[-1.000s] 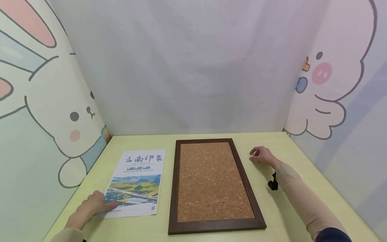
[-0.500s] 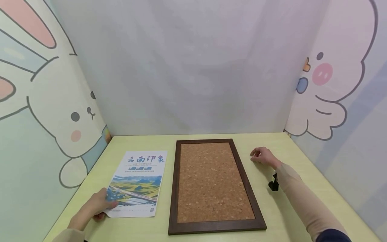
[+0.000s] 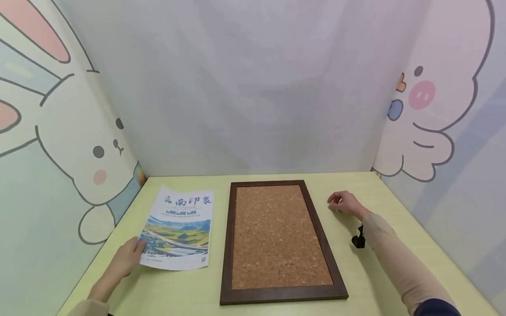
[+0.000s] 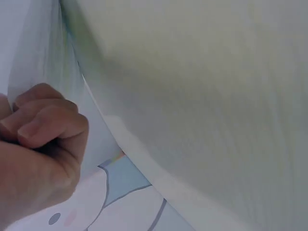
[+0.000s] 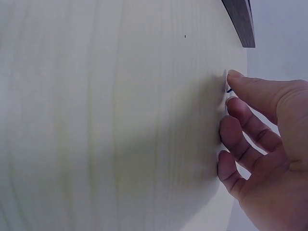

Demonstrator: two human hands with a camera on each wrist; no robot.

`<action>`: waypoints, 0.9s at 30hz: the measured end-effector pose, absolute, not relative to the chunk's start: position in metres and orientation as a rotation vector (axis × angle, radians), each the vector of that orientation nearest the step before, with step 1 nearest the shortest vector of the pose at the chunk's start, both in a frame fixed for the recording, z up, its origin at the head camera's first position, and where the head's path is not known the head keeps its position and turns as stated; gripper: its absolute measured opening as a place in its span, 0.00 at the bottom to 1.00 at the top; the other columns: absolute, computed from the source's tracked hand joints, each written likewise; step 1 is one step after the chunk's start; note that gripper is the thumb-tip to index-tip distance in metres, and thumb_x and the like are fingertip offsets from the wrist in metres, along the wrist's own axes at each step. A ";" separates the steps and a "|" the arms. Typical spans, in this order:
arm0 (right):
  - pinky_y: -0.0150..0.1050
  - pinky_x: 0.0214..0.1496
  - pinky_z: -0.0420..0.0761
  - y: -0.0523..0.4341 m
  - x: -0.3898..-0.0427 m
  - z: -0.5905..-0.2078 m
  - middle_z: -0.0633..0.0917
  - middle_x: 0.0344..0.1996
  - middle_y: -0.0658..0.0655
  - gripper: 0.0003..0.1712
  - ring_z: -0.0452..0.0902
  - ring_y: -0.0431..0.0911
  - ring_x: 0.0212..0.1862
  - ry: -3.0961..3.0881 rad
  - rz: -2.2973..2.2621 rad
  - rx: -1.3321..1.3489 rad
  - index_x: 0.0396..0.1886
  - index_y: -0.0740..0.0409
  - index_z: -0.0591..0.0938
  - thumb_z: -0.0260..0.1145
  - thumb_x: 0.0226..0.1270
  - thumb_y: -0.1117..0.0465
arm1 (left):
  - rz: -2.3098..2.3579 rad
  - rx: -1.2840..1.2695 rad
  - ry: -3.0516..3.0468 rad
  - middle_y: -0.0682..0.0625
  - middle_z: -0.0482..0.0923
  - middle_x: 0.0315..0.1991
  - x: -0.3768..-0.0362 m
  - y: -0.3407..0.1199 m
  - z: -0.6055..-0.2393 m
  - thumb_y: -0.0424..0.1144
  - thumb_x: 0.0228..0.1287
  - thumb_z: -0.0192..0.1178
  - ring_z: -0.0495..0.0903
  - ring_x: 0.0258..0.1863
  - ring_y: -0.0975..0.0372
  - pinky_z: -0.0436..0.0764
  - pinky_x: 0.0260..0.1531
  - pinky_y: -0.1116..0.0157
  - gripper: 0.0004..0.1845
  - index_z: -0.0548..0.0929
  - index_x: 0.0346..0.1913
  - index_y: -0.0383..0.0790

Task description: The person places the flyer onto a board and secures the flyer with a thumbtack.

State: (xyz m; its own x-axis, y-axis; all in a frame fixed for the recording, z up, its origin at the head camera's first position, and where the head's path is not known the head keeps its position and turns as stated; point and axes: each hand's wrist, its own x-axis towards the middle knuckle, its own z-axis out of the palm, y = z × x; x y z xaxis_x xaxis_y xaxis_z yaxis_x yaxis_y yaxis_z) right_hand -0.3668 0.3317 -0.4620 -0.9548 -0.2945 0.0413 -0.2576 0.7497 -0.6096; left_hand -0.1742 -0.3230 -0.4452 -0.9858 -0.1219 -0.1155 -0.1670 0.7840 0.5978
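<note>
A printed poster (image 3: 178,226) with blue characters and a landscape picture lies left of a dark-framed cork board (image 3: 276,237) on the pale green table (image 3: 395,228). My left hand (image 3: 130,256) pinches the poster's near left corner, and that edge is raised off the table. In the left wrist view the fingers (image 4: 45,118) are curled against the sheet (image 4: 29,57). My right hand (image 3: 343,202) rests on the table right of the board. Its thumb and forefinger (image 5: 250,113) meet at a tiny dark-blue thing (image 5: 229,90), too small to name.
Cartoon-printed walls close in the table: a rabbit (image 3: 79,145) on the left, a pink-cheeked figure (image 3: 427,114) on the right, a plain white wall behind. A black wrist camera (image 3: 358,240) sits on my right sleeve.
My left hand went from lying on the poster's near left corner to pinching and lifting it; the poster's near edge has risen and drawn away. The right hand and cork board have stayed still.
</note>
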 end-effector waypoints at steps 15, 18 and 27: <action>0.32 0.29 0.71 0.335 -0.370 -0.462 0.81 0.28 0.57 0.12 0.70 0.40 0.28 2.872 -0.995 -0.446 0.40 0.68 0.83 0.69 0.59 0.64 | 1.238 -0.296 2.917 0.40 0.78 0.33 -0.183 -0.303 -0.424 0.49 0.79 0.31 0.66 0.14 0.65 0.66 0.12 0.67 0.29 0.65 0.59 0.23; 0.32 0.29 0.71 0.334 -0.370 -0.461 0.80 0.27 0.57 0.12 0.70 0.40 0.27 2.870 -1.003 -0.450 0.39 0.69 0.82 0.69 0.59 0.64 | 1.278 -0.309 2.913 0.39 0.79 0.34 -0.187 -0.295 -0.423 0.49 0.79 0.32 0.65 0.13 0.65 0.65 0.12 0.67 0.28 0.66 0.60 0.25; 0.31 0.28 0.71 0.334 -0.368 -0.461 0.81 0.27 0.57 0.11 0.70 0.39 0.27 2.862 -1.009 -0.447 0.39 0.69 0.83 0.69 0.59 0.65 | 1.361 -0.277 2.910 0.36 0.80 0.37 -0.197 -0.257 -0.424 0.47 0.79 0.34 0.71 0.18 0.61 0.66 0.13 0.67 0.26 0.68 0.59 0.26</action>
State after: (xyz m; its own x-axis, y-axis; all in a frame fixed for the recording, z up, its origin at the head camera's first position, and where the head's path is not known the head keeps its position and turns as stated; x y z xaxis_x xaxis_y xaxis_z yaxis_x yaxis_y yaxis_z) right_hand -0.3680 0.3343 -0.4612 -0.9549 -0.2958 0.0263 -0.2468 0.7414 -0.6240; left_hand -0.1968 -0.2570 -0.4236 -0.9819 -0.1895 0.0020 -0.1199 0.6295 0.7677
